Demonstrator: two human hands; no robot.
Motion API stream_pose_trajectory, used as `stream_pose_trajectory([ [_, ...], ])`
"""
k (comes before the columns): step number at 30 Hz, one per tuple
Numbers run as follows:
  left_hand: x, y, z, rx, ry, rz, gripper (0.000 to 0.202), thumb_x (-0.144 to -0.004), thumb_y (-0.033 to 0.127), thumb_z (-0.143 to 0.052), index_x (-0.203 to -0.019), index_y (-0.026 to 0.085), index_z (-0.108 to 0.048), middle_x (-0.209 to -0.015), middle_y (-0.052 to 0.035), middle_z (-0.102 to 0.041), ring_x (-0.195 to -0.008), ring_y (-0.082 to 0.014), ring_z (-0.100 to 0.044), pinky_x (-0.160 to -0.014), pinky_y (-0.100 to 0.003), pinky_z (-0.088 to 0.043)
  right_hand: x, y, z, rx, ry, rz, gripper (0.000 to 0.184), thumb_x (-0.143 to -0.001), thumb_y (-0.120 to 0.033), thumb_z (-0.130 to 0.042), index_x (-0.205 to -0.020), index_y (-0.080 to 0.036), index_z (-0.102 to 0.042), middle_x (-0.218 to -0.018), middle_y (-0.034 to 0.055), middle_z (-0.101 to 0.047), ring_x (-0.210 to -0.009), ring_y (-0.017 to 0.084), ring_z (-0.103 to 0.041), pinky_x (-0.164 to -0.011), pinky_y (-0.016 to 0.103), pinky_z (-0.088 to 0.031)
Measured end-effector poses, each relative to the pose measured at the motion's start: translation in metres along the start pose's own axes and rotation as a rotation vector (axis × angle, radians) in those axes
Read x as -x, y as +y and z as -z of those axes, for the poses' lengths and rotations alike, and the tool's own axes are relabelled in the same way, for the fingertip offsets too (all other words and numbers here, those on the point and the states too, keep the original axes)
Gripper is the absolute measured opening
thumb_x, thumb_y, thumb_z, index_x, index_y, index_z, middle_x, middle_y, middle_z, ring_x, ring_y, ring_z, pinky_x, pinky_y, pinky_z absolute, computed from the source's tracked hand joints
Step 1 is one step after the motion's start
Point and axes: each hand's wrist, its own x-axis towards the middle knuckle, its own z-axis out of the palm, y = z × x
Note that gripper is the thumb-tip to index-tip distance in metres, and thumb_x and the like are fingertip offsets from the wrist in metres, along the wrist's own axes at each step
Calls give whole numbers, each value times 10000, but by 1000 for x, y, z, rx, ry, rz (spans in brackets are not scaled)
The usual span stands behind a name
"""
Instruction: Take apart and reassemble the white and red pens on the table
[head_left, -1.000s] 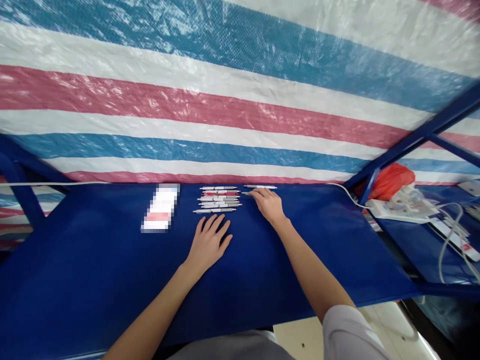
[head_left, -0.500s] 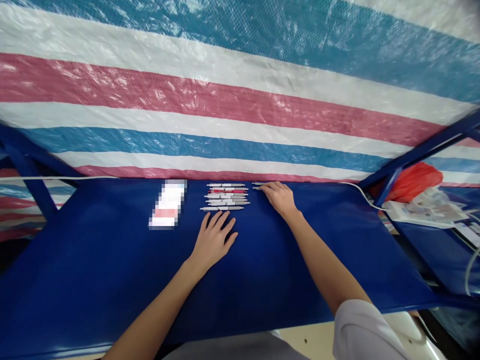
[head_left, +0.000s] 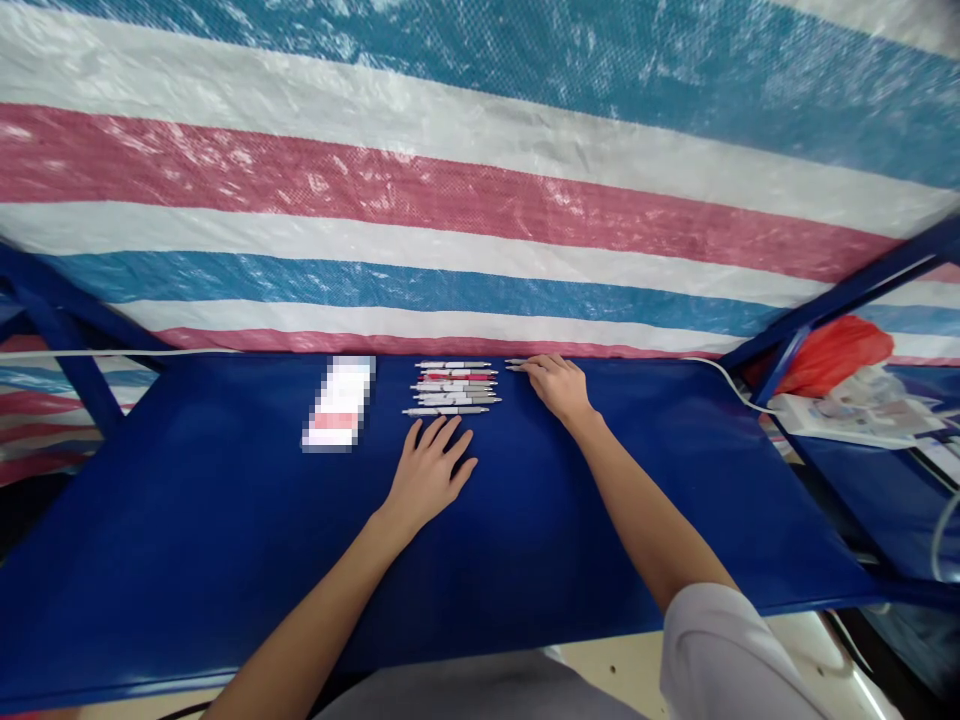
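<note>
Several white and grey pens (head_left: 454, 388) lie side by side, roughly parallel, near the back of the blue surface (head_left: 225, 560). A pen with red on it (head_left: 476, 378) is among them. My left hand (head_left: 427, 470) rests flat just in front of the nearest pen, fingers spread, holding nothing. To the right of the row, my right hand (head_left: 561, 385) has its fingers closed together over a pen (head_left: 514, 368). A second pen tip (head_left: 513, 361) shows just behind it. The rest of these two pens is hidden under the hand.
A blurred-out white rectangular item (head_left: 341, 400) lies left of the pens. Striped plastic sheeting (head_left: 450, 200) hangs along the back edge. Blue frame bars (head_left: 847, 300) flank the surface. Beyond the right one are a red plastic bag (head_left: 836, 355) and white packaging (head_left: 855, 420). A white cable (head_left: 731, 385) runs nearby.
The view has shifted slightly. My right hand stays at the pens on the right with almost no movement, and my left hand is still flat in front of the row.
</note>
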Motion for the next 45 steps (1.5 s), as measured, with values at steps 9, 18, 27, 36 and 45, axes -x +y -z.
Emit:
stream_pose_trajectory([
  [9, 1, -1, 0, -18, -8, -16, 369, -934, 371, -468, -1219, 201, -631, -1332, -127, -572, -1247, -323, -499, -1057, -552, -336, 1, -8, 9, -36, -13, -24, 315, -914, -169, -456, -1108, -264, -686, -1108, 40, -705, -1009, 207, -591, -744, 307, -412],
  [18, 7, -8, 5, -4, -38, -3, 386, -936, 379, -456, -1233, 199, -627, -1351, -128, -554, -1262, -316, -484, -1083, -536, -310, 23, -54, 32, -137, 21, -29, 297, -942, -309, -445, -1137, -244, -659, -1184, 50, -676, -1053, 207, -599, -835, 318, -444],
  [27, 21, -13, 9, 23, -53, 17, 417, -925, 388, -474, -1264, 183, -605, -1375, -132, -531, -1295, -317, -451, -1107, -530, -286, 71, -133, 32, -279, 16, -77, 344, -947, -408, -431, -1188, -261, -629, -1273, 40, -637, -1241, 223, -527, -1040, 394, -373],
  [36, 28, -18, 10, 49, -17, 29, 400, -923, 382, -485, -1259, 199, -604, -1366, -120, -541, -1289, -307, -457, -1099, -518, -301, 83, -142, 23, -313, -14, -69, 336, -954, -365, -421, -1194, -254, -628, -1334, 34, -593, -1292, 234, -493, -1103, 440, -317],
  [45, -13, -22, 9, 6, 77, 53, 315, -939, 265, -453, -1180, 186, -640, -1227, -113, -626, -1137, -288, -553, -984, -451, -376, 82, -138, 22, -381, 1, -111, 326, -952, -346, -423, -1186, -255, -631, -1309, 31, -611, -1280, 216, -509, -1102, 428, -337],
])
